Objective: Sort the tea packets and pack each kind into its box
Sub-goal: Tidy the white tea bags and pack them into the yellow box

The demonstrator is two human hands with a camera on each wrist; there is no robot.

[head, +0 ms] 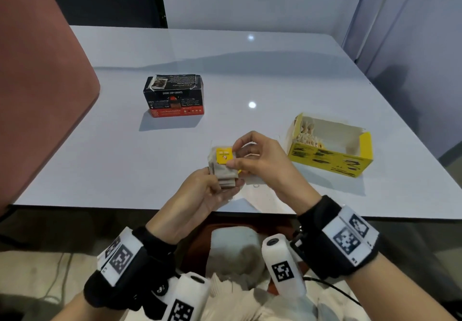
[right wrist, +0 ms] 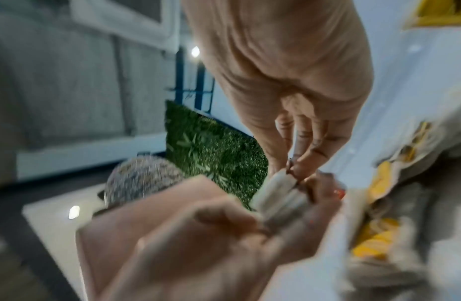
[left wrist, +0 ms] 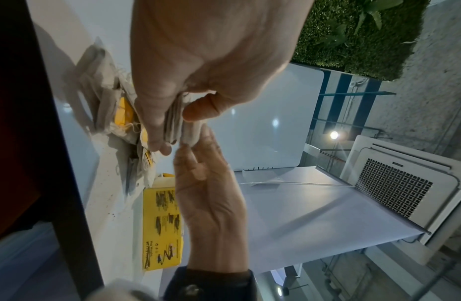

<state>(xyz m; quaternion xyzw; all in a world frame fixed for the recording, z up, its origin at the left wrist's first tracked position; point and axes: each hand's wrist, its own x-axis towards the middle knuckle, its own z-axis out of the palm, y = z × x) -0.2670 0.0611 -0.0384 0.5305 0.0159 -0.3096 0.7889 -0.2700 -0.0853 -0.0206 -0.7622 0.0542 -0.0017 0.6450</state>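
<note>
Head high; wrists close, perhaps overlapping

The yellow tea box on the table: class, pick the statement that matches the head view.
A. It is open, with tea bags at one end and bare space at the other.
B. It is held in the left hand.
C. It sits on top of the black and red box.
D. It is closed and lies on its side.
A: the yellow tea box stands open on the table, tea bags bunched at its far-left end and the rest bare.

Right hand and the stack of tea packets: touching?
Touching. In the head view the right hand pinches the yellow-tagged top of the stack of tea packets, which the left hand grips from below.
</note>
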